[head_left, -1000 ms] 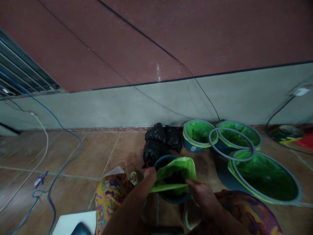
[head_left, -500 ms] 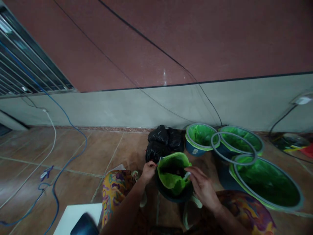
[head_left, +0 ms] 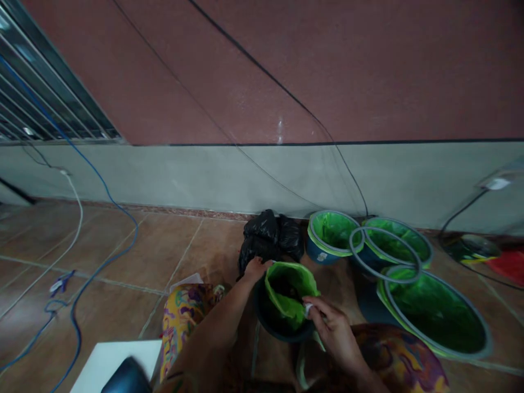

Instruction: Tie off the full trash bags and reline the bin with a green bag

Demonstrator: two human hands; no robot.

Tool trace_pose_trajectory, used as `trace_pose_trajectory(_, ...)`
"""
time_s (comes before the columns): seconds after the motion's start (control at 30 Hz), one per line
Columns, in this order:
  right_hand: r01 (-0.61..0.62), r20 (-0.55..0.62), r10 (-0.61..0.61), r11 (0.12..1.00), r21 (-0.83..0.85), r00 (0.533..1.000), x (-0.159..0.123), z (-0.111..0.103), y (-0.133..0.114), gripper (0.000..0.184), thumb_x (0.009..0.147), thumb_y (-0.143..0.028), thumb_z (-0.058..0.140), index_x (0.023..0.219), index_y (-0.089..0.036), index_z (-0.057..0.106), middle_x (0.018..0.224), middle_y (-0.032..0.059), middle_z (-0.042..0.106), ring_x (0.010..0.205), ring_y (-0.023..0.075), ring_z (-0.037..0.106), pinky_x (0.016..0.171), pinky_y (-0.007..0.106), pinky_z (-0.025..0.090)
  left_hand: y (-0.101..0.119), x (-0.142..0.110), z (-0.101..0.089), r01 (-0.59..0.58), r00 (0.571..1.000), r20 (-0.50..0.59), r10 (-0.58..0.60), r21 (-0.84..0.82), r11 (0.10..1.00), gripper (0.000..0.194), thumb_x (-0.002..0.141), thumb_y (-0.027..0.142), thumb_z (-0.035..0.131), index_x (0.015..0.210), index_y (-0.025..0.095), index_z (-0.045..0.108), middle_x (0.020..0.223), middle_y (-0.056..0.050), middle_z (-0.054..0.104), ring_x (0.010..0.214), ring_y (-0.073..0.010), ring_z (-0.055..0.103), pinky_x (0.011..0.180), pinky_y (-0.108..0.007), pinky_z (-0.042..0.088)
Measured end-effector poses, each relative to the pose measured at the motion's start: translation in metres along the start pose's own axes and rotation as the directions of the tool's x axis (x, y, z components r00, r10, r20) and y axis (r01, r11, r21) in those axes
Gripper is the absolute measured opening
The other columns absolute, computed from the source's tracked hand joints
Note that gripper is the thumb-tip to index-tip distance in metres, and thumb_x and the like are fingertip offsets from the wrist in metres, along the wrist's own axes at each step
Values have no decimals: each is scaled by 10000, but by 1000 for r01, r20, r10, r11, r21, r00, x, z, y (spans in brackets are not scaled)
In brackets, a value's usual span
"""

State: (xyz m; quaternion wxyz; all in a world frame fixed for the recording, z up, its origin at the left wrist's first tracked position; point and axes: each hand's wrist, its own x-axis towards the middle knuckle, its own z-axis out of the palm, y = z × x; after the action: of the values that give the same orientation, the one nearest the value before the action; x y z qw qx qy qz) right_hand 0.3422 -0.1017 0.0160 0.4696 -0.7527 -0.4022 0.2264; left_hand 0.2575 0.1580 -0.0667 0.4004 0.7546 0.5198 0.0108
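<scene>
Right hand point(head_left: 336, 330) pinches the green bin liner point(head_left: 289, 307) at four o'clock, left hand point(head_left: 254, 269) its ten-o'clock edge, apparently spreading it inside the dark bucket point(head_left: 267, 321), calling for even tension.

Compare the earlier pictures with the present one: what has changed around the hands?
The green bag, which stuck out rightward past the dark bucket, now sits mostly within it. The left hand moved forward. The right hand now pinches a white scrap. The black bags and lined bins stayed put.
</scene>
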Motion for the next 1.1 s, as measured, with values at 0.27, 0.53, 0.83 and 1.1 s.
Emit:
trace_pose_trajectory(0.27,-24,35,24,1000,-14,999,-2,-2,13,376,909,-486,519,1037,-225,757,1027,84,756,963,234,706,835,300,562,21,7,10,-44,998,39,43,22,999,239,815,135,529,819,154,768,886,-80,762,872,-201,690,740,-242,468)
trace_pose_trajectory(0.53,-190,-54,200,970,152,978,11,-9,5,465,861,-569,538,1041,-188,732,845,86,740,737,215,683,677,301,551,60,-40,-29,-332,942,-52,333,-310,891,225,847,254,526,796,176,731,835,-22,738,817,-157,655,776,-241,482)
trace_pose_trajectory(0.83,-277,46,344,661,698,938,49,3,-39,429,685,-580,732,861,-196,656,767,29,695,547,131,584,522,257,451,90,-96,-56,-278,911,18,412,-712,645,204,790,364,610,760,170,667,933,-46,744,785,-147,628,750,-258,465)
trace_pose_trajectory(1.1,-212,29,249,751,626,968,70,-4,-61,354,719,-524,678,827,-189,643,523,-51,531,444,94,445,470,240,338,78,-95,-42,-315,922,-4,387,-588,745,159,761,292,577,699,172,661,751,-13,698,750,-148,608,741,-261,451)
